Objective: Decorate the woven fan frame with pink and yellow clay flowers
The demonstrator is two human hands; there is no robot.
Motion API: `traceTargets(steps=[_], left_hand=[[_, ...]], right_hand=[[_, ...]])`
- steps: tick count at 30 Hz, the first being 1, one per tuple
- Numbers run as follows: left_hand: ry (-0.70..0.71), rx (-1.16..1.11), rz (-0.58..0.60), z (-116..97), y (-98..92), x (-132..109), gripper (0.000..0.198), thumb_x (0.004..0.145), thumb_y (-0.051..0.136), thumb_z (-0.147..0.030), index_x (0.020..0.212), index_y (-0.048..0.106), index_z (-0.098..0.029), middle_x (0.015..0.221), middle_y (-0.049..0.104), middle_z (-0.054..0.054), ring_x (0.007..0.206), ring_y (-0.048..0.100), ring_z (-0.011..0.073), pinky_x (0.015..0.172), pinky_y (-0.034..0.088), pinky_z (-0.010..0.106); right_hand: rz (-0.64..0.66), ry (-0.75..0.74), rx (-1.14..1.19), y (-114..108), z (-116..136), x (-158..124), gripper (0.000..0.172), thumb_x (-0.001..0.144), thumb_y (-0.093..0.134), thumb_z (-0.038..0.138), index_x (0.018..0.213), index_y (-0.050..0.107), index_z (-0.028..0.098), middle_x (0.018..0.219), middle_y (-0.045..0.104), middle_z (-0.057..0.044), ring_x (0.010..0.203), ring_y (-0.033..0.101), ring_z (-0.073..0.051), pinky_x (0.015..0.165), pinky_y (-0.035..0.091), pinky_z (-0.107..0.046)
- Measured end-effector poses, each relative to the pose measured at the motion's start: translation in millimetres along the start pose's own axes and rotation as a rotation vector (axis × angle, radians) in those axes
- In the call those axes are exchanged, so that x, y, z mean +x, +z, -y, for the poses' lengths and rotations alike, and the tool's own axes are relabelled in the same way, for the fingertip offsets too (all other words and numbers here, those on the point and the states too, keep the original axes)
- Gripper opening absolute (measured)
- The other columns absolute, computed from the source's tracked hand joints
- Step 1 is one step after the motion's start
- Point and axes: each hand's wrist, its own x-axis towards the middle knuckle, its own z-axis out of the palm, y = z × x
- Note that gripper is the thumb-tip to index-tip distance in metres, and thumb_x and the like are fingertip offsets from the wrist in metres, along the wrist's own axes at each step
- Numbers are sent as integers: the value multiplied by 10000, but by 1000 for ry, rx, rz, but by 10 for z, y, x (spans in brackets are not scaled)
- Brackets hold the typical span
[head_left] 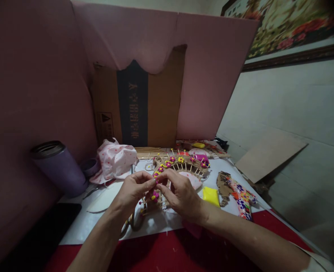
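My left hand (131, 189) and my right hand (181, 194) meet at the fingertips, both closed in a pinch. Between them shows a tiny magenta piece (156, 182), mostly hidden by the fingers. Just beyond and beneath the hands stands a curved craft piece wrapped in twine (176, 165), with short pale sticks along its arch. Magenta and yellow flowers (181, 159) dot its front, and ball-tipped sticks poke up from the top. A flower with magenta petals (155, 195) sits below my fingertips. My hands cover part of the twine piece.
To the left are a purple tumbler (61, 168), a roll of tape (90, 166), a crumpled dotted cloth (116, 160) and a white disc (106, 198). On the right lie a yellow packet (211, 196), torn cardboard (224, 187) and a flower-patterned wrapper (242, 200). Pink board walls (206, 83) enclose the back.
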Motion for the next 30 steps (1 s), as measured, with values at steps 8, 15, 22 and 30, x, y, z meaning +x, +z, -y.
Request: traceTargets(steps=[8, 15, 22, 30], left_hand=[[-41, 38, 19, -7, -6, -14, 149, 635, 741, -215, 687, 639, -121, 564, 618, 3, 486, 511, 79, 486, 380, 198], [-23, 69, -14, -30, 43, -23, 112, 577, 703, -113, 571, 592, -126, 515, 599, -13, 397, 433, 42, 408, 302, 168], [-31, -110, -41, -74, 47, -55, 131, 648, 715, -139, 760, 648, -141, 642, 603, -12, 535, 516, 63, 509, 404, 173], [-108, -198, 45, -42, -8, -44, 169, 761, 668, -276, 731, 624, -116, 608, 557, -12, 474, 440, 23, 469, 381, 134]], right_hand=[[6, -59, 65, -30, -55, -2, 122, 793, 494, 51, 835, 579, 126, 773, 568, -49, 724, 522, -143, 650, 413, -266], [33, 43, 96, 11, -17, 20, 108, 698, 549, 45, 682, 551, 151, 648, 533, 11, 600, 473, -108, 559, 363, -238], [-228, 314, 325, -86, -192, 97, 111, 780, 508, 159, 855, 590, 166, 701, 556, 13, 560, 473, -89, 514, 387, -220], [79, 422, 523, -185, -178, -31, 152, 816, 532, 254, 856, 634, 147, 615, 538, 22, 479, 462, -67, 433, 370, -201]])
